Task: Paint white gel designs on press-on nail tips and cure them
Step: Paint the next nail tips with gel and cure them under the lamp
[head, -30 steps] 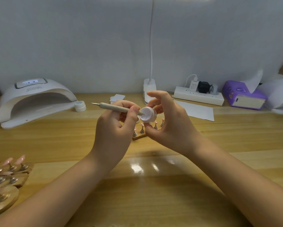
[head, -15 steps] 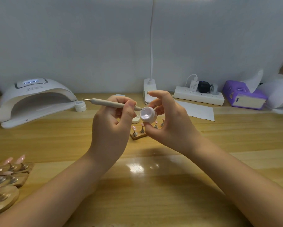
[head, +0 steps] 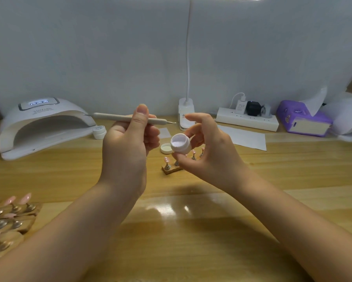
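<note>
**Over the worktop: pen out of the jar**

On the worktop point(head: 252, 200), the curing lamp point(head: 43, 127) sits far left of the nail stand point(head: 171, 168). Above that stand the left hand point(head: 128, 147) pinches the pen point(head: 128, 118) level, tip clear of the jar point(head: 180, 143). The right hand point(head: 209, 151) grips the open jar, tilted. Its lid point(head: 166, 148) lies just behind the stand.

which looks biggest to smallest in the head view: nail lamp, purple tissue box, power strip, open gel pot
1. nail lamp
2. purple tissue box and power strip: look alike, unranked
3. open gel pot, smallest, though nearer the camera in the right hand
</note>
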A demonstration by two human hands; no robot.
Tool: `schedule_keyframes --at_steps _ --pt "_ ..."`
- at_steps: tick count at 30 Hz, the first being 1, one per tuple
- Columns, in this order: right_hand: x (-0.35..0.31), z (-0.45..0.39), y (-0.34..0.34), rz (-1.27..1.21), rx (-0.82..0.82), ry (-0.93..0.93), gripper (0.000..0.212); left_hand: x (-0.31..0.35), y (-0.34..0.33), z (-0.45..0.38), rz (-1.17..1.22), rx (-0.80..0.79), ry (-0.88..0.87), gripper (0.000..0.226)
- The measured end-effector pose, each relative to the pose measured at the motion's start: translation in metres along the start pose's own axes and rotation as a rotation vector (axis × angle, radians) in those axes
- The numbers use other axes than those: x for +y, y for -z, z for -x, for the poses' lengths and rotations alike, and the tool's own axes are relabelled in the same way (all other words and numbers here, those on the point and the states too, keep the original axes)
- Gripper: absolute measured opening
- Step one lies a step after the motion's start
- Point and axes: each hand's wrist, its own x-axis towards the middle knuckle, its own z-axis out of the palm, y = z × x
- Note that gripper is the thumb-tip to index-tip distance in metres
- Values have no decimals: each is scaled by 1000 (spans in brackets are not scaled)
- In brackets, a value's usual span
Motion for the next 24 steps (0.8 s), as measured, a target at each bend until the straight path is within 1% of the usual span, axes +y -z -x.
schedule_keyframes --at_steps 3,6,11,13,16,18,20,24 --pt "0 0 -1 -2 2 -10 76 1 0 -1 55 15 68 26" --pt "1 -1 0 -41 26 -61 75 1 -1 -2 86 40 108 27" --pt "1 -3 2 -52 38 -89 76 -1 -1 -2 80 57 128 27" --pt "0 -2 3 -57 37 -78 75 -1 0 -1 -27 16 41 27" --pt "-4 -2 3 -55 28 -56 74 1 0 5 -353 -97 -243 26" --pt "-5 -1 2 -45 21 -40 73 3 -1 8 -545 -157 -392 26" --pt "-6 -1 2 -35 17 -27 73 5 -1 9 -647 -170 -458 23" --pt "-7 0 2 -26 12 -17 74 5 0 7 -732 -151 -488 20"
